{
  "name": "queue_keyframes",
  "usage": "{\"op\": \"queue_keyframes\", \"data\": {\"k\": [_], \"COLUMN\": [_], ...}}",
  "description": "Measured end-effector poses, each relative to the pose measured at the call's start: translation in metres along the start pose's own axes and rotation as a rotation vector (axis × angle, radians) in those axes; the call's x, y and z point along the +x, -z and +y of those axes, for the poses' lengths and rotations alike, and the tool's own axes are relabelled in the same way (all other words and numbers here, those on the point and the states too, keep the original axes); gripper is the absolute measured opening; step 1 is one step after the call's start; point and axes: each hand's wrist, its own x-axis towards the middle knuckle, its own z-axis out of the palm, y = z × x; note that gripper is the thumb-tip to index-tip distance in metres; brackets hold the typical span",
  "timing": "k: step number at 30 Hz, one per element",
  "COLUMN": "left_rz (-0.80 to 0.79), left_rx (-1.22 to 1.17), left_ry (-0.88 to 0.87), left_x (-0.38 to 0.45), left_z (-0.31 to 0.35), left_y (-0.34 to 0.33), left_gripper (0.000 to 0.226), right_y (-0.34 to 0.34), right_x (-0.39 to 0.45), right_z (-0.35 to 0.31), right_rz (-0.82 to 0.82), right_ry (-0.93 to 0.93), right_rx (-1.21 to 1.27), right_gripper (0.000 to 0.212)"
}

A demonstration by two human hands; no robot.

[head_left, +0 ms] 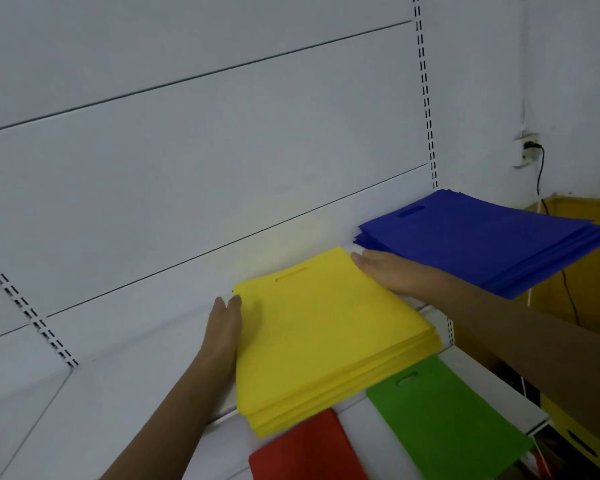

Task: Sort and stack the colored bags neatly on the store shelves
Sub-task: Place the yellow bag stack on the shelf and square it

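2 flat hands, fingers straight and together, square the yellow stack (326, 334) on the shelf (125, 375) – left hand (222, 337), right hand (388, 271). Its near corner overhangs the edge – a hard push could spill bags.

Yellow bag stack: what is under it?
The yellow stack rests on the white shelf; its front edge overhangs the red bag and green bag on the lower shelf. The shelf surface directly beneath it is covered.
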Motion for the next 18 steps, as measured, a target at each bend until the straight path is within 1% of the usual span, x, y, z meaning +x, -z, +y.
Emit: {"op": "queue_keyframes", "data": {"k": [1,2,3,4,5,7,8,11,15,16,18], "left_rz": [0.007,-0.026,-0.051,-0.056,-0.071,-0.062,-0.04,-0.052,-0.032,-0.021,0.003], "left_rx": [0.008,-0.002,-0.019,-0.054,-0.082,-0.092,-0.08,-0.025,0.168,0.183,0.202], "left_ry": [0.011,0.02,0.044,0.087,0.116,0.118,0.12,0.111,-0.01,-0.005,-0.002], "left_x": [0.004,0.01,0.016,0.018,0.02,0.024,0.021,0.026,0.035,0.035,0.042], "left_z": [0.003,0.005,0.006,0.009,0.011,0.009,0.01,0.007,0.003,0.004,0.001], "left_y": [-0.002,-0.003,-0.003,-0.005,-0.006,-0.008,-0.009,-0.005,0.008,0.012,0.024], "left_gripper": [0.038,0.03,0.024,0.024,0.027,0.035,0.033,0.027,0.021,0.018,0.028], "right_y": [0.001,0.002,0.003,0.005,0.004,0.001,-0.002,-0.007,-0.021,-0.027,-0.041], "right_x": [0.01,0.016,0.021,0.029,0.034,0.041,0.045,0.05,0.056,0.056,0.058], "right_z": [0.001,0.001,0.0,0.001,0.002,0.001,0.001,0.0,-0.002,-0.005,-0.012], "right_rz": [0.001,0.037,0.091,0.121,0.117,0.065,0.052,0.046,-0.073,-0.088,-0.104], "right_ry": [0.011,-0.003,-0.021,-0.036,-0.038,-0.038,-0.035,0.0,0.041,0.059,0.079], "right_rx": [-0.035,-0.027,0.021,0.079,0.154,0.298,0.348,0.347,0.3,0.275,0.26], "right_gripper": [0.077,0.073,0.069,0.066,0.06,0.055,0.053,0.048,0.043,0.043,0.046]}}
